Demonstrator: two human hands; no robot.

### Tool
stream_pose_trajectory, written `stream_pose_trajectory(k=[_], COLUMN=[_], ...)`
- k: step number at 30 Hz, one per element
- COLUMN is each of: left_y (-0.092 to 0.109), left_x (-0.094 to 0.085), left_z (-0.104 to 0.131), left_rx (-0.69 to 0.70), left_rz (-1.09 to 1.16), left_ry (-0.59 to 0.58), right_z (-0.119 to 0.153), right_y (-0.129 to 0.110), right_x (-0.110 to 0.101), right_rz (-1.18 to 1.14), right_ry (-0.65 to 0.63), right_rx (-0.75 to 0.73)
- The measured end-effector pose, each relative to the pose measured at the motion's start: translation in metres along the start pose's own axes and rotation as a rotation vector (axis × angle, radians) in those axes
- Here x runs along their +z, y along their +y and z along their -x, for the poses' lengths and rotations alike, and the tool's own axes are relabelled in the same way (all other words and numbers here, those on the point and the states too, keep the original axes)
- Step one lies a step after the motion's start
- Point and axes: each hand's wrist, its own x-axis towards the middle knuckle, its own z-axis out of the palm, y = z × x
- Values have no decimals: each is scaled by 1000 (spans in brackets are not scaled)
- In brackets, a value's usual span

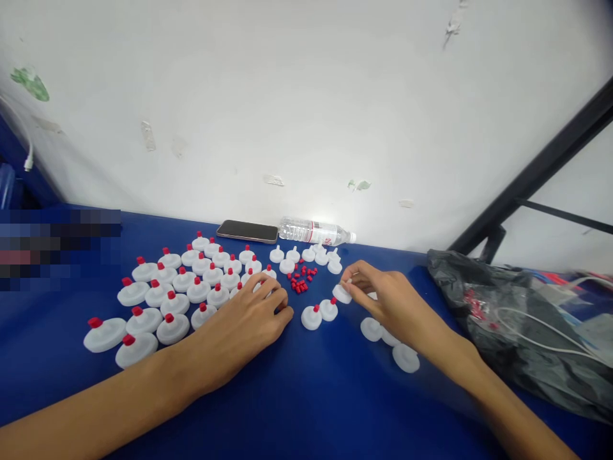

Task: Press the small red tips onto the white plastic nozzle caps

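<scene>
My right hand (378,287) pinches a white round nozzle cap (341,294) between thumb and fingertips, low over the blue tabletop (306,402). Just left of it stand two white nozzle caps with red tips (320,313). My left hand (261,310) has its fingers curled downward at the edge of a big group of red-tipped white nozzle caps (198,291); whatever lies under those fingers is hidden. Between the hands is a loose pile of small red tips (299,281). Behind the pile stand several bare white nozzle caps (293,255) with thin spouts.
A phone (248,230) and a clear plastic bottle (316,231) lie along the white wall (297,115). More white caps (406,358) rest beneath my right forearm. On the right are a dark plastic bag (536,358), a white cable and a black metal frame (531,172).
</scene>
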Motion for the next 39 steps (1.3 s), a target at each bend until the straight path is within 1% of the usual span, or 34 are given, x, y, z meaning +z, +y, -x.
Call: stream_pose_trajectory(k=[5, 8, 11, 14, 19, 21, 25, 29, 32, 34, 37, 39], left_y=[2, 3, 5, 7, 6, 5, 5, 3, 2, 2, 3, 5], left_x=[-3, -4, -6, -6, -4, -5, -8, -7, -6, -7, -10, -12], left_z=[0, 1, 2, 3, 4, 4, 5, 7, 9, 9, 8, 6], left_rx=[-11, -3, -11, -22, 8, -1, -32, -37, -53, -75, -142, -202], left_rz=[-44, -37, 65, 124, 157, 167, 194, 231, 266, 276, 336, 403], left_ry=[-36, 20, 85, 129, 209, 212, 181, 218, 285, 337, 400, 434], right_z=[-1, -1, -1, -2, -6, -7, -8, -7, -7, -5, -1, 3], right_y=[-1, -4, -5, -4, 2, 6, 13, 15, 12, 7, -4, -11], right_x=[-1, -3, -3, -2, 5, 8, 12, 14, 12, 9, 5, 5], right_rz=[35, 61, 86, 95, 117, 127, 132, 151, 157, 126, 37, 13], right_ry=[34, 63, 73, 44, -50, -75, -87, -93, -45, 31, 157, 200], right_rx=[-44, -52, -67, -75, -60, -52, -25, -6, 8, -3, -87, -165])
